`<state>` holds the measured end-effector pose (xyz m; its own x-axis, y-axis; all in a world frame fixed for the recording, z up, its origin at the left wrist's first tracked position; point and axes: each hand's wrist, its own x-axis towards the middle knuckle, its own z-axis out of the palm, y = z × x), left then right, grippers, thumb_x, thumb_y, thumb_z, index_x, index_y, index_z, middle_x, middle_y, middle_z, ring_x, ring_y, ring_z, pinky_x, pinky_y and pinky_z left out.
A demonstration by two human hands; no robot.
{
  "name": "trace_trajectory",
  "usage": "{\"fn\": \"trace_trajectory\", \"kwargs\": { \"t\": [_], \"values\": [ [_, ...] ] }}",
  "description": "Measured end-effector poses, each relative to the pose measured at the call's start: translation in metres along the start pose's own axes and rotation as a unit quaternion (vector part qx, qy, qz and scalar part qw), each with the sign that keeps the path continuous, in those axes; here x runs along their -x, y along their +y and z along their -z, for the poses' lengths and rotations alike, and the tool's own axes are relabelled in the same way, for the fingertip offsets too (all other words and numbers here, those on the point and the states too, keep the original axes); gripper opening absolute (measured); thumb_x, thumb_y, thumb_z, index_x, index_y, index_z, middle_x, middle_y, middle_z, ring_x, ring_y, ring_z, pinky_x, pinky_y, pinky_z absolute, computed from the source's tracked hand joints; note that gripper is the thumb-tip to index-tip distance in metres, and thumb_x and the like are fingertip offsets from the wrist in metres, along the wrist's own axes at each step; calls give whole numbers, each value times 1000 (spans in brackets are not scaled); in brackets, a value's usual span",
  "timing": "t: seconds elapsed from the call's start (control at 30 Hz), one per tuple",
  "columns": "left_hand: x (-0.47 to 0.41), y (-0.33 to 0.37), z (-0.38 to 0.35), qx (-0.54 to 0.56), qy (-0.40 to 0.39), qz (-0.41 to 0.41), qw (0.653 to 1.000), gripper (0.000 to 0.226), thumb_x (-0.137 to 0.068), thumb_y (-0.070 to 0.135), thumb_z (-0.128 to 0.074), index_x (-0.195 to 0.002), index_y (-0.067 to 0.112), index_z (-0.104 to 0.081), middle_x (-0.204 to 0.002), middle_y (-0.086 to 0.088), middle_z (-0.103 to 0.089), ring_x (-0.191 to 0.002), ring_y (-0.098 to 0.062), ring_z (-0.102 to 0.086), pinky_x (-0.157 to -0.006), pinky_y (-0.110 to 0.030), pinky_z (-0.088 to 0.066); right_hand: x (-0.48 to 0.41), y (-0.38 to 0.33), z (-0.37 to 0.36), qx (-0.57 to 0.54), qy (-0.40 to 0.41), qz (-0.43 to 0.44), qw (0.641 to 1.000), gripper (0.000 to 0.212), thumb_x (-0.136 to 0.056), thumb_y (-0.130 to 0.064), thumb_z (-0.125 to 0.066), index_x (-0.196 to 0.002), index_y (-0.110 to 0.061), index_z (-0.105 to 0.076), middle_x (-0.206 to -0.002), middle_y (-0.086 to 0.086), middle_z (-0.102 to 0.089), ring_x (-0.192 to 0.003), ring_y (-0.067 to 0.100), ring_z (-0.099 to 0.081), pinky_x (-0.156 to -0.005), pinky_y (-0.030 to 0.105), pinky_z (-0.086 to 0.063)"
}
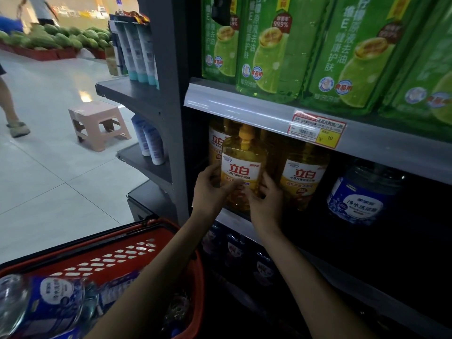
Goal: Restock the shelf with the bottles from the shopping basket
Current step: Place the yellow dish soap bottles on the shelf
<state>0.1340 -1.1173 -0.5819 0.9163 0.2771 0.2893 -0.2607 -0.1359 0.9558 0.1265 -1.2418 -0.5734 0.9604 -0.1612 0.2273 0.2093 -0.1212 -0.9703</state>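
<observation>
In a shop aisle, a dark shelf is holding yellow and blue bottles. The left hand and right hand are gripping a yellow bottle at the shelf's front edge, fingers curled round both sides. The bottle is standing tall, cap up, label facing out. I think it is being put in place. Next it needs a push back. Then it is the turn of a blue bottle in the red basket.

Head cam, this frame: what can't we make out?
- Basket contents, head view: left arm and the bottom edge cut them off; bottles left cannot be counted.
- Yellow bottle base: left hand and right hand cover it; resting on the shelf or not, unclear.
- Price tag print: too small.
- Dark bottles below: too dim to read.
</observation>
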Motion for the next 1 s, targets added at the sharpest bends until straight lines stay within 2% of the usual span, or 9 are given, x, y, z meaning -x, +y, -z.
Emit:
{"fn": "trace_trajectory", "kwargs": {
  "t": [0.07, 0.17, 0.33, 0.47, 0.53, 0.67, 0.73, 0.83, 1.0],
  "values": [
    [-1, -2, 1, -4, -1, 0, 1000, 50, -81, 14, -84, -125, 25, -62, -108, 11, -73, -100, -3, -72, -81, -23, -61, -1, 1, 1, 7, -7, -3, 1000, 60, -92, 2, -68, -146, -17, -52, -136, 2, -63, -118, 3, -56, -88, 13, -55],
    [-1, -6, 5, -13, 6, 10, 1000, 53, -80, 17, -86, -128, 21, -63, -115, 6, -73, -105, -6, -71, -88, -30, -61, -2, 2, 2, 17, -12, -16, 1000, 64, -91, 4, -68, -149, -15, -48, -138, 5, -60, -117, 3, -53, -74, 0, -49],
    [11, -7, 14, -42, -10, 14, 999, 62, -81, 20, -85, -137, 17, -59, -122, 7, -71, -111, -2, -67, -97, -35, -58, -2, 3, 7, 21, -6, -48, 999, 61, -89, 2, -71, -145, -11, -50, -134, 9, -60, -113, 10, -55, -61, 2, -47],
    [26, 0, 27, -103, -20, 0, 994, 57, -82, 28, -85, -134, 21, -61, -127, 9, -67, -115, -1, -63, -97, -30, -55, 4, 3, 14, 41, -6, -52, 998, 55, -86, -3, -77, -135, -13, -56, -121, 4, -58, -116, 19, -57, -71, 10, -42],
    [35, 4, 38, -152, -26, -3, 988, 53, -83, 34, -83, -131, 31, -59, -131, 9, -63, -117, -3, -59, -95, -28, -50, 10, -1, 18, 49, -10, -42, 998, 52, -84, -4, -79, -130, -14, -58, -116, 1, -56, -115, 19, -57, -71, 9, -41],
    [60, 11, 65, -237, -39, -3, 971, 59, -86, 43, -77, -140, 34, -54, -141, 9, -57, -127, -8, -54, -105, -38, -49, 29, -15, 26, 90, -57, -12, 994, 50, -85, -6, -78, -130, -16, -58, -118, -5, -58, -104, 4, -57, -71, 3, -43],
    [76, 18, 81, -287, -48, -20, 956, 62, -86, 51, -72, -142, 33, -53, -141, 7, -56, -124, -10, -56, -103, -40, -51, 41, -22, 27, 112, -100, 14, 989, 51, -86, -11, -78, -131, -19, -57, -124, -7, -58, -110, 3, -57, -76, 1, -45],
    [102, 24, 107, -357, -82, -45, 930, 70, -81, 67, -55, -144, 36, -49, -141, 8, -53, -112, -11, -63, -94, -42, -56, 57, -29, 29, 223, -149, 94, 959, 65, -84, -32, -80, -142, -23, -51, -144, -4, -49, -132, 12, -46, -101, 24, -45],
    [144, 27, 142, -446, -79, -87, 888, 70, -84, 67, -53, -146, 34, -49, -143, 11, -52, -125, -11, -56, -97, -35, -53, 88, -32, 23, 294, -249, 141, 912, 81, -84, -43, -78, -152, -19, -41, -152, 0, -35, -139, 18, -37, -106, 24, -33]
  ]
}}
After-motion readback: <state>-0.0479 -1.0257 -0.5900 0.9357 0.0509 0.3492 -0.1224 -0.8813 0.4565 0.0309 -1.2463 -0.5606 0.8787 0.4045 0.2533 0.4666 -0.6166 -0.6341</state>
